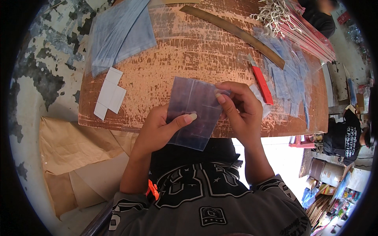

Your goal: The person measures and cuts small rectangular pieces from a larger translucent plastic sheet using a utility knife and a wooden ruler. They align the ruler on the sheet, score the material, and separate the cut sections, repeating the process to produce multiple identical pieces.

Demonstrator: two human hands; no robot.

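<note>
A translucent bluish plastic sheet (197,106), creased and roughly rectangular, is held up over the table's near edge. My left hand (163,126) grips it from the left, thumb flat on its face and the fingers hidden behind. At the sheet's upper right corner, my right hand (240,104) pinches the plastic between thumb and forefinger. Whether the sheet is one layer or several I cannot tell. To the right of my right hand lies a red cutter knife (262,84) with its blade out.
The worn brown table (165,59) carries stacked clear sheets (136,39), a white paper cutout (110,94), a long flat strip (236,29), scattered plastic pieces (283,80) and a bundle of pink sticks with white strings (299,27). Brown paper (78,145) lies lower left. Other people are at right.
</note>
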